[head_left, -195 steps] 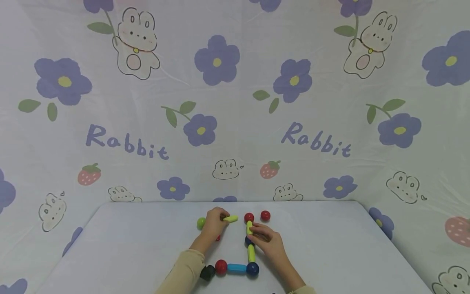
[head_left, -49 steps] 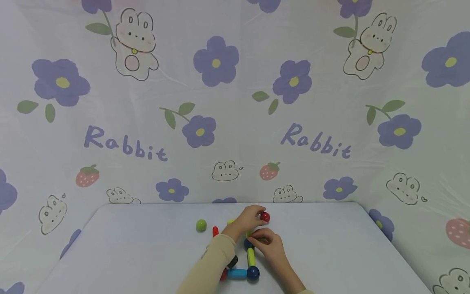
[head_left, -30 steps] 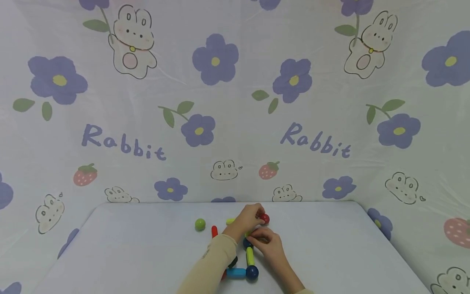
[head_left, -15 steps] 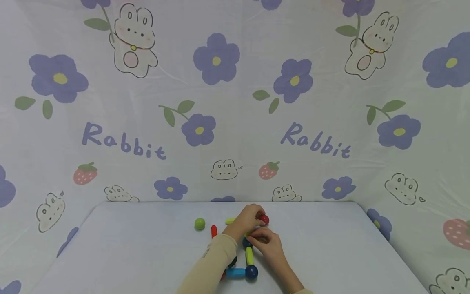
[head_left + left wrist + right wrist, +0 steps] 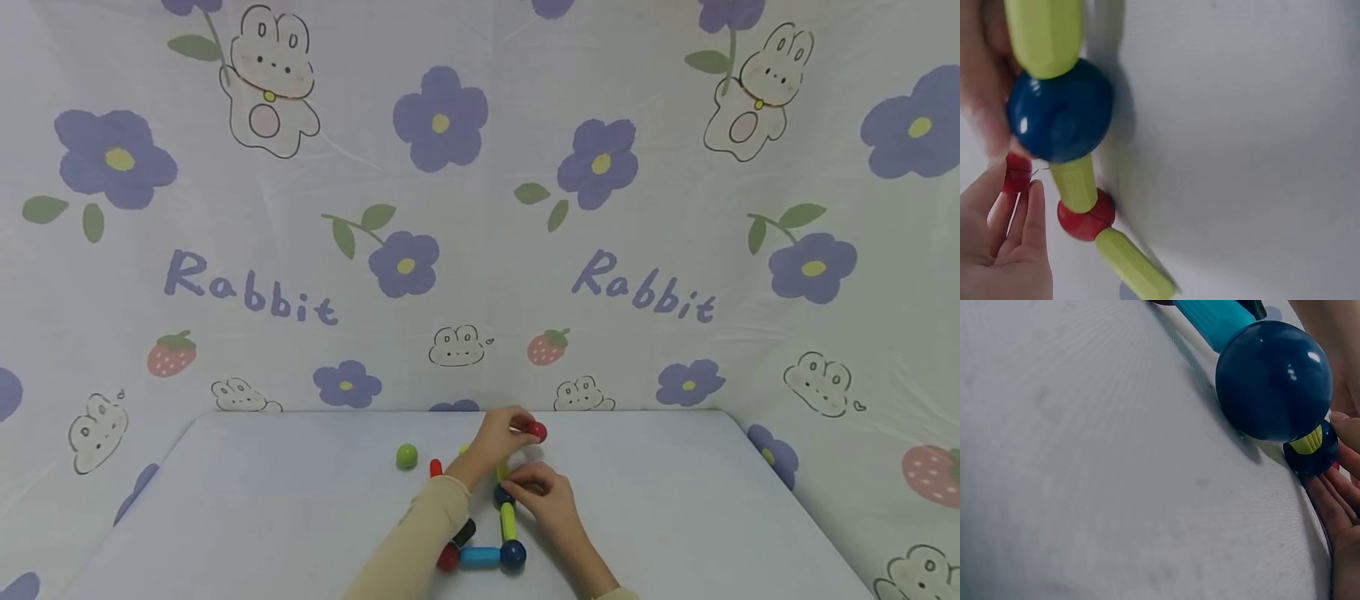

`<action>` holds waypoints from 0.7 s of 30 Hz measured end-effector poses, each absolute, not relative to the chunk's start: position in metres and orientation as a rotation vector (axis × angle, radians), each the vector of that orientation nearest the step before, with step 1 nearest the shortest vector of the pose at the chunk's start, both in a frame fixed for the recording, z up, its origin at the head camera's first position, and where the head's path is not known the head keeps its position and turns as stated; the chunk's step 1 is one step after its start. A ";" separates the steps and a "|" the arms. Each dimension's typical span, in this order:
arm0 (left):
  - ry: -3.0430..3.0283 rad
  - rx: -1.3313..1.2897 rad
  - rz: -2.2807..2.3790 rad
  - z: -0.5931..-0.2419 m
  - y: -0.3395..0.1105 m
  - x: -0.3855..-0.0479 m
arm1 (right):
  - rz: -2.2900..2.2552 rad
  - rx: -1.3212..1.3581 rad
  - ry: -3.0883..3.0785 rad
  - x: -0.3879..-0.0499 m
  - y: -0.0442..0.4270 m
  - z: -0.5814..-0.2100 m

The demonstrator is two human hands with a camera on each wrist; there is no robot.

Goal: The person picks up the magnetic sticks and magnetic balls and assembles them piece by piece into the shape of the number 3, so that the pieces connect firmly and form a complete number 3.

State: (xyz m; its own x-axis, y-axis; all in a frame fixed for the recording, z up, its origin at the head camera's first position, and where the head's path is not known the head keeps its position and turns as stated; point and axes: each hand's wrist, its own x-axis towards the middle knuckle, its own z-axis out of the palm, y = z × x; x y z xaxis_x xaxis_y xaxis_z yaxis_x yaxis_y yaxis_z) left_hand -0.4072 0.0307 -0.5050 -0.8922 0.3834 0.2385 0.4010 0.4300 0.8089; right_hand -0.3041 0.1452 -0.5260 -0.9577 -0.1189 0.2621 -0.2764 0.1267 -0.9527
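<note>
My left hand (image 5: 501, 433) pinches a red ball (image 5: 537, 432) between thumb and fingertips near the far table edge; the left wrist view shows this red ball (image 5: 1017, 174) apart from the chain. My right hand (image 5: 547, 492) grips the chain with thumb and finger where a yellow stick (image 5: 502, 471) meets a dark blue ball (image 5: 503, 495). In the left wrist view the chain runs on to another red ball (image 5: 1087, 215) and a yellow stick (image 5: 1136, 265). Nearer me, a yellow stick (image 5: 508, 522) joins a second blue ball (image 5: 513, 554), light-blue stick (image 5: 480, 557) and red ball (image 5: 448, 557).
A green ball (image 5: 407, 456) lies left of my left hand. Beside my sleeve are a red stick (image 5: 436, 468), partly hidden, and a dark piece (image 5: 465, 532). The white table (image 5: 285, 508) ends at a patterned cloth backdrop (image 5: 480, 250).
My left hand let go of a yellow stick, crossed to the right and took the loose red ball. Just now it has raised the ball slightly. My right hand stays at the chain.
</note>
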 end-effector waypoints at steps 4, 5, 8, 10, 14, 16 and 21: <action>-2.601 -0.645 -1.590 -0.497 0.022 -0.405 | 1.964 0.391 -2.250 -0.304 0.144 -0.527; -2.599 -0.628 -1.599 -0.495 0.020 -0.404 | 1.967 0.395 -2.245 -0.305 0.144 -0.529; -2.590 -0.589 -1.615 -0.492 0.012 -0.403 | 1.972 0.395 -2.247 -0.305 0.145 -0.528; -2.584 -0.568 -1.609 -0.492 0.007 -0.403 | 1.968 0.390 -2.256 -0.305 0.145 -0.528; -2.557 -0.548 -1.589 -0.492 -0.004 -0.402 | 1.944 0.362 -2.297 -0.303 0.144 -0.526; -2.556 -0.536 -1.582 -0.491 -0.011 -0.400 | 1.936 0.353 -2.314 -0.303 0.144 -0.527; -2.559 -0.481 -1.578 -0.488 -0.027 -0.396 | 1.926 0.345 -2.328 -0.302 0.143 -0.526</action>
